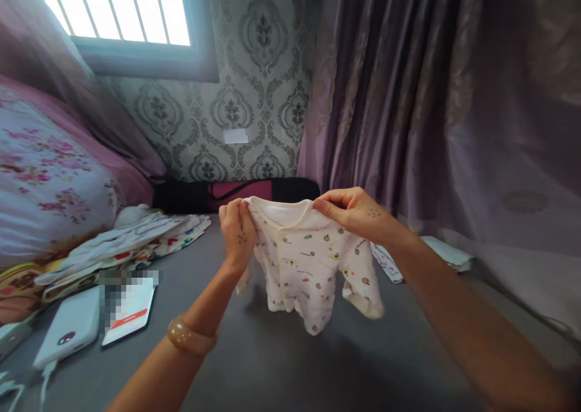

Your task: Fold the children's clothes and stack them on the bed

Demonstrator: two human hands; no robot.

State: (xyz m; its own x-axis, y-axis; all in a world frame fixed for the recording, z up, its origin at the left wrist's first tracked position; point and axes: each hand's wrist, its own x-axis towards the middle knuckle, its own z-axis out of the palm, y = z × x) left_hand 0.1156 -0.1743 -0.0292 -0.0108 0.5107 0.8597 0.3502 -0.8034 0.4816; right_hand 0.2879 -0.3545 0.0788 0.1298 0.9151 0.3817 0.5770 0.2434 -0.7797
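A small white baby shirt (306, 267) with a scattered print and a cream-edged neckline hangs in the air above a grey surface. My left hand (238, 230) pinches it at the shoulder on the left of the neckline. At the other shoulder, my right hand (351, 211) grips the cloth between thumb and fingers. The front hangs down loosely, and one sleeve droops at the right. Most of the other sleeve is hidden behind my left hand and wrist.
Left on the grey surface (254, 382) are a white power bank (70, 327) with a cable, a phone (131, 312) and piled clothes (122, 242). Folded cloth (447, 253) lies at the right. A black and maroon roll (240, 194) lies along the wall, beside a purple curtain (385, 97).
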